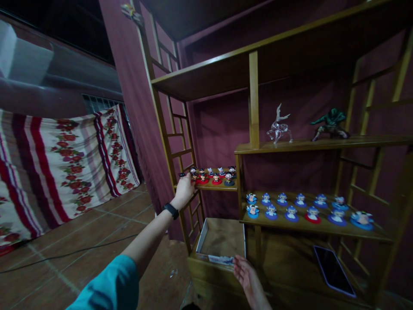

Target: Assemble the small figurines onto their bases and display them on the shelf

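Note:
My left hand (185, 189), with a dark band on its wrist, reaches to the left end of the small upper-left shelf. Its fingers are closed around a small figurine (194, 177), which they partly hide. Beside it stand several more figurines on red and dark bases, such as the one in red (216, 178) and the dark-haired one (229, 178). Lower down, my right hand (244, 274) is held with its fingers stretched out and nothing in them, by the front corner of an open cardboard box (242, 241). Whether it touches the box I cannot tell.
Two rows of blue and white figurines (291, 214) stand on the right shelf. Above them are a clear deer ornament (279, 130) and a green crouching figure (332, 122). A phone (334, 270) lies at lower right. A cable (87, 248) crosses the floor near a flowered cloth (69, 168).

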`<act>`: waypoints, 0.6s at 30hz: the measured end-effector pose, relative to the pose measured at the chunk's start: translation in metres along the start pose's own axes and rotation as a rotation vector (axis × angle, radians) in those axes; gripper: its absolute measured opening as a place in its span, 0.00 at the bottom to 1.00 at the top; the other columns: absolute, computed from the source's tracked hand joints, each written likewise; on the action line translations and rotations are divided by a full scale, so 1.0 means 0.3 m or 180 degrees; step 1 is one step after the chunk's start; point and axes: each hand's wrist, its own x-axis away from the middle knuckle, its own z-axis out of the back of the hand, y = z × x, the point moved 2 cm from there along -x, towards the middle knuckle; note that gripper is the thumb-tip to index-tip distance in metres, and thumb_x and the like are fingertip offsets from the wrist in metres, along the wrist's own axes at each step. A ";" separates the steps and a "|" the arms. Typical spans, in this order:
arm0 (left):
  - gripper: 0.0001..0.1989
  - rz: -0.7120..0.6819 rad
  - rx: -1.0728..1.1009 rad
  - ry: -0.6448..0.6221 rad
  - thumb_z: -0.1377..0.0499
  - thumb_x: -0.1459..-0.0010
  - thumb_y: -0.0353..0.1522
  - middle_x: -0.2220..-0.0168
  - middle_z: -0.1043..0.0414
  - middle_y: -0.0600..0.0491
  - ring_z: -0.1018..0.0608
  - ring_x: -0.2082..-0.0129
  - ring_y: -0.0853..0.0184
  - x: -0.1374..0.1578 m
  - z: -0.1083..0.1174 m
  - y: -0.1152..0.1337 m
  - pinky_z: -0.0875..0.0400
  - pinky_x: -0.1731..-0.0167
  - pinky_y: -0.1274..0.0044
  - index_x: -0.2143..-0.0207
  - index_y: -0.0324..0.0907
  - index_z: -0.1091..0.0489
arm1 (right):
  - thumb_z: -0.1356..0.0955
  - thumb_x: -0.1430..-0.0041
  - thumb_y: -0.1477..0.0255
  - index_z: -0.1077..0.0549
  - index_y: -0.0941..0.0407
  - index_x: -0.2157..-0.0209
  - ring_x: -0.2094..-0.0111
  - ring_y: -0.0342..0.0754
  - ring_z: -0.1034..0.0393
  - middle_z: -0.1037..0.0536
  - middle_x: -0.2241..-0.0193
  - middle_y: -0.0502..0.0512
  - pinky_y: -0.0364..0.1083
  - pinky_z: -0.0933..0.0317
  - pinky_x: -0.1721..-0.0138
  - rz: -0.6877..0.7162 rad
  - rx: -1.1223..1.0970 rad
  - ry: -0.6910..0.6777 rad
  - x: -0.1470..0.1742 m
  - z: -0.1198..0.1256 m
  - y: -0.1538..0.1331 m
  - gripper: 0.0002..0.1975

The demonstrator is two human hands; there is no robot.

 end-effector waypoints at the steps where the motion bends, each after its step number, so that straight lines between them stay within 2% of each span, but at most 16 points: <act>1: 0.19 -0.0126 -0.0026 0.0209 0.48 0.46 0.29 0.59 0.31 0.41 0.29 0.57 0.58 0.015 0.011 0.011 0.36 0.56 0.71 0.51 0.35 0.38 | 0.28 0.58 0.66 0.27 0.56 0.63 0.61 0.48 0.29 0.22 0.63 0.55 0.48 0.38 0.54 0.0004 0.0001 0.0003 -0.001 0.000 -0.001 0.17; 3: 0.20 -0.0357 0.0019 0.0513 0.49 0.45 0.30 0.56 0.33 0.41 0.30 0.54 0.59 0.037 0.028 0.038 0.38 0.53 0.71 0.49 0.36 0.39 | 0.28 0.58 0.65 0.27 0.56 0.63 0.61 0.47 0.29 0.22 0.63 0.55 0.48 0.38 0.55 0.0020 0.0003 0.0003 -0.002 0.001 -0.001 0.18; 6: 0.19 -0.0456 0.0305 0.0361 0.48 0.45 0.32 0.56 0.32 0.42 0.30 0.54 0.60 0.035 0.024 0.081 0.38 0.53 0.73 0.51 0.36 0.36 | 0.28 0.59 0.65 0.27 0.56 0.63 0.61 0.47 0.29 0.22 0.63 0.55 0.47 0.38 0.55 0.0006 0.0013 0.0033 -0.007 0.005 0.000 0.18; 11: 0.23 0.0015 0.0643 -0.0204 0.44 0.48 0.35 0.56 0.28 0.46 0.27 0.56 0.61 -0.014 -0.012 0.117 0.35 0.59 0.75 0.48 0.41 0.39 | 0.27 0.60 0.65 0.26 0.55 0.64 0.61 0.47 0.29 0.22 0.64 0.54 0.46 0.38 0.56 0.0002 0.0020 0.0079 -0.012 0.012 0.001 0.18; 14: 0.25 0.0334 0.0622 -0.0337 0.42 0.50 0.37 0.58 0.27 0.46 0.26 0.57 0.60 -0.027 -0.019 0.119 0.35 0.62 0.74 0.48 0.43 0.40 | 0.27 0.60 0.65 0.26 0.55 0.65 0.61 0.47 0.29 0.21 0.64 0.54 0.46 0.37 0.56 0.0019 0.0003 0.0102 -0.010 0.014 -0.002 0.18; 18: 0.24 0.0544 0.0818 -0.0440 0.40 0.52 0.37 0.60 0.27 0.48 0.26 0.60 0.61 -0.034 -0.020 0.116 0.35 0.64 0.75 0.51 0.44 0.39 | 0.27 0.60 0.65 0.27 0.56 0.64 0.61 0.47 0.29 0.21 0.64 0.54 0.46 0.37 0.57 0.0022 0.0001 0.0119 -0.012 0.016 -0.003 0.18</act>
